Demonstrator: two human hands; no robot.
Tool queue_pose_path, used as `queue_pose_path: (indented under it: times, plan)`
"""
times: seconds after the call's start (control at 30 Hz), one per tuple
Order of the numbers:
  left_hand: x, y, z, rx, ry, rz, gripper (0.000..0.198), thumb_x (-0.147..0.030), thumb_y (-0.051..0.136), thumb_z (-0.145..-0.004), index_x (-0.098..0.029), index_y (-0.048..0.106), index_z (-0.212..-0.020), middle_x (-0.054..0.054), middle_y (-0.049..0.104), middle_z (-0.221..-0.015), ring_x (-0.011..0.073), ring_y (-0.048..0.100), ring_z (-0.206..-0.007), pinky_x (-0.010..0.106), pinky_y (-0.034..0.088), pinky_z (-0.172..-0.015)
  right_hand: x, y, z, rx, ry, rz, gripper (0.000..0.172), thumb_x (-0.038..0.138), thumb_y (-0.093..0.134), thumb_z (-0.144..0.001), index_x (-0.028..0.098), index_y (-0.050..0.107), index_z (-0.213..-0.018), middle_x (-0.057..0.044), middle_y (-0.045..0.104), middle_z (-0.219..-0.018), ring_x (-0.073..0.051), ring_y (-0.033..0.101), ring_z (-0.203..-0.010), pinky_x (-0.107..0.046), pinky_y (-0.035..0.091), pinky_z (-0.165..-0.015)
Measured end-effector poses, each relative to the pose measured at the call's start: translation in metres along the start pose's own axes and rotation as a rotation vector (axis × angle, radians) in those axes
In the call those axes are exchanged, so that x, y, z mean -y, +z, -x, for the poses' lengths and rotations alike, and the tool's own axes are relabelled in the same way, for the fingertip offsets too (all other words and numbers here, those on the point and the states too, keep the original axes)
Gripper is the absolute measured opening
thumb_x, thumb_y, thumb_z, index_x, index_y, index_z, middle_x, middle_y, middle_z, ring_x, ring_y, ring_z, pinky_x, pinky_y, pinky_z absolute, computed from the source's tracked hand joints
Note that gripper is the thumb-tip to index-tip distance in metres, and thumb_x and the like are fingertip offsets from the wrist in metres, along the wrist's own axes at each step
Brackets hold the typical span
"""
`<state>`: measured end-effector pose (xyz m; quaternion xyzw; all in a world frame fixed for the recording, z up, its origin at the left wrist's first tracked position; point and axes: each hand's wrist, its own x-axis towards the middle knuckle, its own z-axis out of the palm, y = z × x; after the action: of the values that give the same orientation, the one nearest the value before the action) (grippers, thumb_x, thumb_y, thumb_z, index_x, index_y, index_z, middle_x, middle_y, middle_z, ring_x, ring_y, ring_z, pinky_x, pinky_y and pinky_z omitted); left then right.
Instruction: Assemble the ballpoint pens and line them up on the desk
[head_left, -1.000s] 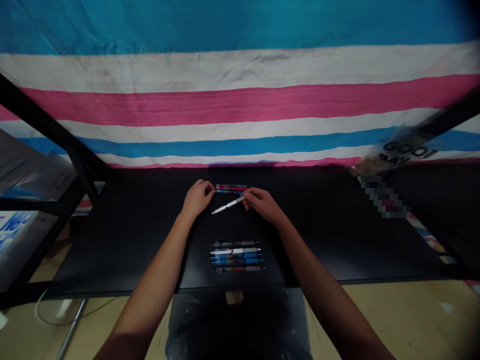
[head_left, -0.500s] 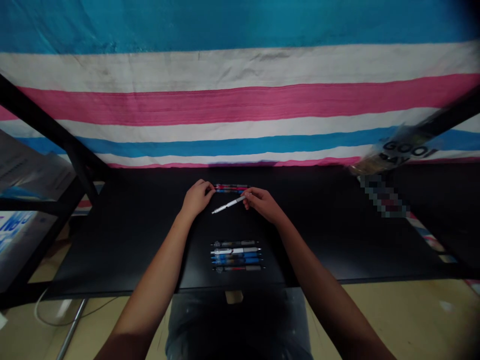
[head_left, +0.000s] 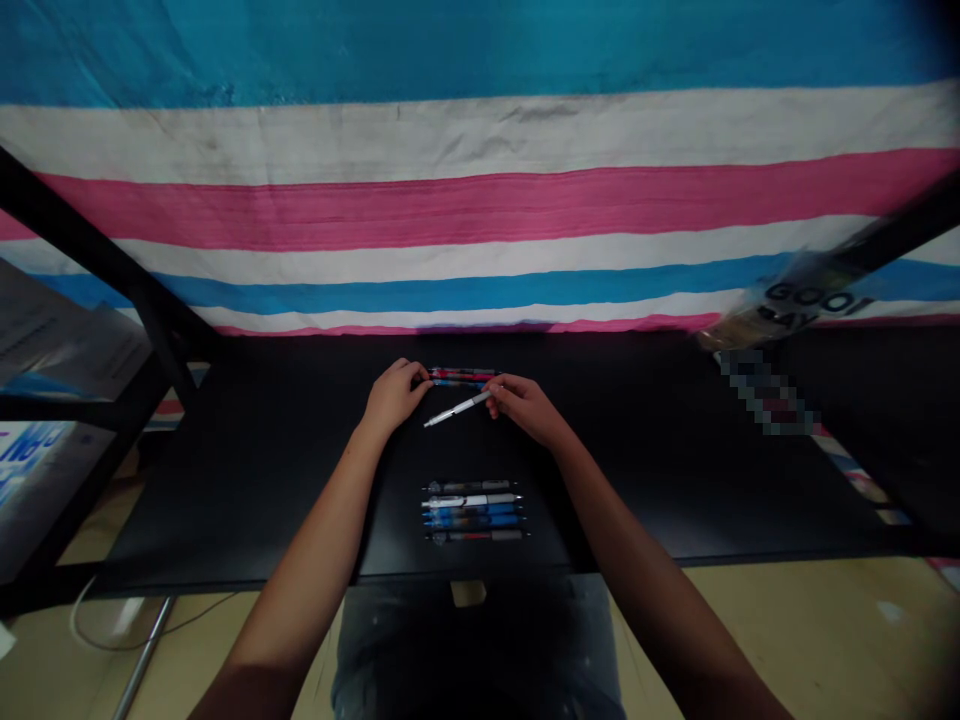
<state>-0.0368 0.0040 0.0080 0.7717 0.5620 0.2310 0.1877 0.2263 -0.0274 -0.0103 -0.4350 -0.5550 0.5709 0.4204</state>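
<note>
My right hand (head_left: 523, 406) pinches the back end of a white pen (head_left: 455, 410), which slants down to the left above the black table (head_left: 262, 470). My left hand (head_left: 394, 394) is curled, its fingertips at the left end of a small group of red and blue pens (head_left: 462, 376) lying at the far side of the table. Closer to me, several pens (head_left: 472, 510) lie side by side in a neat row, grey, white, blue and dark ones.
A striped blue, white and pink cloth (head_left: 480, 200) hangs behind the table. A black frame bar (head_left: 90, 250) slants at the left, with boxes (head_left: 52, 350) behind it. A printed plastic bag (head_left: 795, 300) sits at the right. Floor and a cable show below.
</note>
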Motion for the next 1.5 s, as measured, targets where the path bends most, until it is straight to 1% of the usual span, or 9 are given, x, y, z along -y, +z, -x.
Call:
queue_pose_path:
  times: [0.17, 0.53, 0.83, 0.97, 1.1, 1.17, 1.27, 1.4, 1.5]
  plan:
    - [0.0021, 0.0009, -0.0003, 0.01, 0.001, 0.006, 0.005, -0.024, 0.066, -0.091, -0.021, 0.07, -0.091, 0.005, 0.061, -0.093, 0.0186, 0.059, -0.076, 0.03, 0.044, -0.07, -0.0009, -0.0003, -0.0006, 0.006, 0.003, -0.001, 0.035, 0.053, 0.068, -0.089, 0.019, 0.071, -0.093, -0.001, 0.064, -0.072, -0.014, 0.059, -0.064, -0.03, 0.047, -0.065]
    - [0.0027, 0.0001, -0.0014, 0.015, 0.02, -0.006, 0.012, -0.024, 0.061, -0.095, -0.019, 0.07, -0.091, 0.006, 0.061, -0.092, 0.0207, 0.059, -0.08, 0.032, 0.045, -0.075, -0.0011, 0.0001, -0.0008, 0.004, 0.003, -0.001, 0.036, 0.054, 0.069, -0.088, 0.019, 0.071, -0.093, 0.0, 0.064, -0.072, -0.014, 0.059, -0.064, -0.03, 0.047, -0.065]
    - [0.0, 0.0006, -0.0001, -0.021, 0.004, 0.012, 0.005, -0.022, 0.063, -0.094, -0.019, 0.067, -0.091, 0.006, 0.061, -0.092, 0.0209, 0.059, -0.081, 0.033, 0.046, -0.075, -0.0013, 0.0006, -0.0007, 0.004, 0.003, -0.026, 0.034, 0.053, 0.07, -0.088, 0.019, 0.071, -0.092, -0.001, 0.064, -0.072, -0.015, 0.059, -0.064, -0.03, 0.046, -0.065]
    - [-0.0012, -0.0003, 0.0, -0.029, 0.006, 0.024, 0.007, -0.024, 0.061, -0.094, -0.019, 0.066, -0.092, 0.006, 0.061, -0.09, 0.021, 0.059, -0.081, 0.033, 0.046, -0.076, -0.0032, -0.0004, -0.001, 0.007, 0.004, -0.03, 0.033, 0.052, 0.069, -0.089, 0.019, 0.072, -0.093, -0.001, 0.063, -0.072, -0.015, 0.058, -0.064, -0.03, 0.046, -0.065]
    - [-0.0036, -0.0032, 0.0003, -0.102, 0.018, 0.077, 0.009, -0.024, 0.059, -0.095, -0.019, 0.067, -0.094, 0.005, 0.061, -0.087, 0.0199, 0.059, -0.08, 0.032, 0.046, -0.076, -0.0037, -0.0009, -0.0012, 0.006, 0.011, -0.082, 0.032, 0.051, 0.071, -0.088, 0.02, 0.071, -0.092, 0.0, 0.063, -0.072, -0.014, 0.058, -0.064, -0.029, 0.045, -0.065]
    - [-0.0031, -0.0039, 0.0004, -0.086, 0.031, 0.095, 0.007, -0.024, 0.064, -0.092, -0.019, 0.068, -0.093, 0.004, 0.061, -0.086, 0.0184, 0.058, -0.076, 0.031, 0.046, -0.073, -0.0029, -0.0007, -0.0011, 0.007, 0.016, -0.095, 0.032, 0.051, 0.072, -0.087, 0.02, 0.071, -0.092, 0.0, 0.063, -0.072, -0.014, 0.058, -0.064, -0.029, 0.045, -0.065]
    - [0.0, -0.0035, 0.0001, -0.021, 0.047, 0.103, 0.009, -0.022, 0.071, -0.086, -0.018, 0.071, -0.094, 0.003, 0.06, -0.086, 0.0163, 0.056, -0.071, 0.03, 0.044, -0.068, -0.0019, -0.0003, -0.0009, 0.005, 0.023, -0.094, 0.032, 0.051, 0.072, -0.087, 0.019, 0.071, -0.092, 0.0, 0.063, -0.072, -0.014, 0.058, -0.064, -0.029, 0.045, -0.065]
    - [0.0026, -0.0032, -0.001, 0.017, 0.038, 0.081, 0.006, -0.018, 0.071, -0.084, -0.017, 0.072, -0.09, 0.003, 0.06, -0.085, 0.0163, 0.056, -0.072, 0.029, 0.043, -0.068, -0.0036, -0.0009, -0.0013, 0.005, 0.016, -0.081, 0.034, 0.052, 0.071, -0.087, 0.019, 0.071, -0.092, 0.0, 0.063, -0.072, -0.014, 0.058, -0.064, -0.028, 0.045, -0.064]
    - [0.0016, -0.0038, -0.0015, 0.028, 0.036, 0.074, 0.005, -0.017, 0.068, -0.087, -0.016, 0.072, -0.089, 0.004, 0.06, -0.085, 0.017, 0.057, -0.074, 0.029, 0.042, -0.069, -0.0051, -0.0017, -0.0018, 0.007, 0.013, -0.08, 0.034, 0.052, 0.071, -0.087, 0.018, 0.071, -0.093, 0.0, 0.064, -0.072, -0.013, 0.058, -0.064, -0.028, 0.045, -0.064]
